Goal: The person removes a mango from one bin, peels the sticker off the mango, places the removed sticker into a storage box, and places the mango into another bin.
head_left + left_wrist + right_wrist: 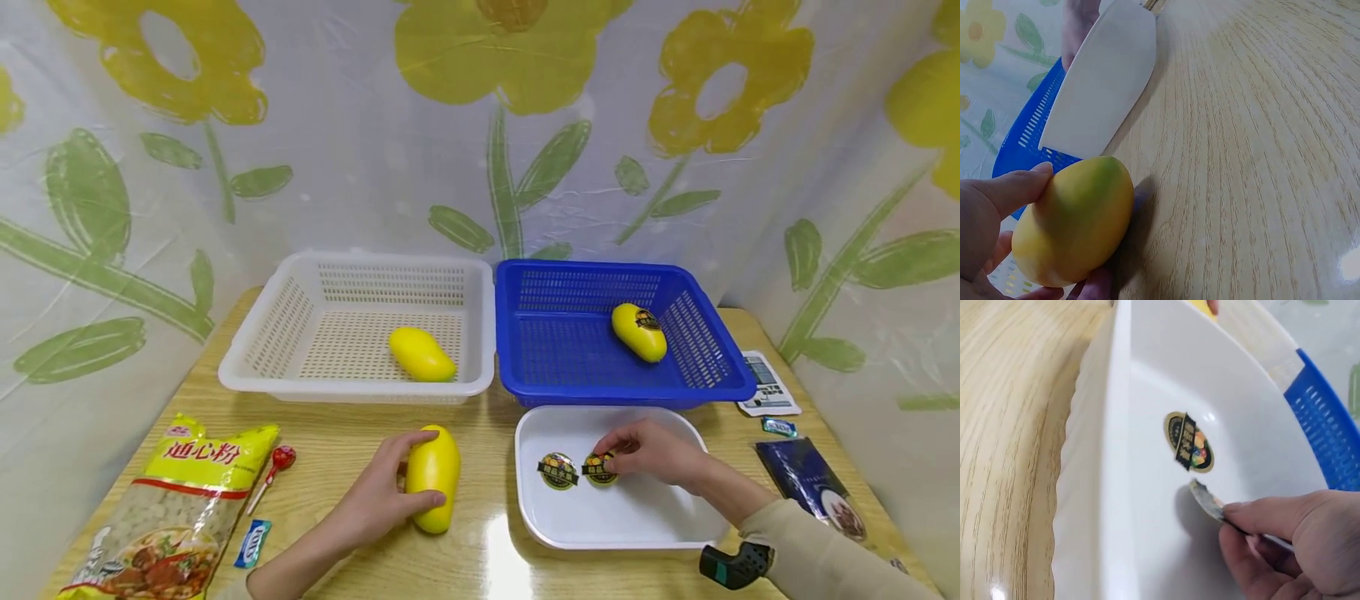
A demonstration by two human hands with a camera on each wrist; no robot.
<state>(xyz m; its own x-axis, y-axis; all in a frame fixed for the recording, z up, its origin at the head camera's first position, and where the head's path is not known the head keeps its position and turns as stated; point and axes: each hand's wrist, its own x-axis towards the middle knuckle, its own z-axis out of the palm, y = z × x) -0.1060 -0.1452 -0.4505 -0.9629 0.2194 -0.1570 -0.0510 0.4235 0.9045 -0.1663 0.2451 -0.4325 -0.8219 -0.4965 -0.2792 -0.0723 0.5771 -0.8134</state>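
My left hand (386, 490) grips a yellow mango (433, 479) at the table's middle, thumb on one side and fingers round the other. In the left wrist view the mango (1079, 219) shows a greenish patch near its top. Inside the white tray (622, 533), my right hand (651, 450) pinches an oval fruit sticker (598, 470) by its edge. The right wrist view shows this sticker (1208, 501) curled up between thumb and finger, its pale underside partly visible. A second black-and-gold sticker (558, 472) lies flat on the tray's bottom to the left.
Behind stand a white basket (360, 387) holding a plain mango (422, 354) and a blue basket (622, 393) holding a mango with a sticker (637, 335). At left lie a pasta bag (176, 508), a lollipop (282, 458) and a small candy (252, 543). A dark packet (810, 487) lies right.
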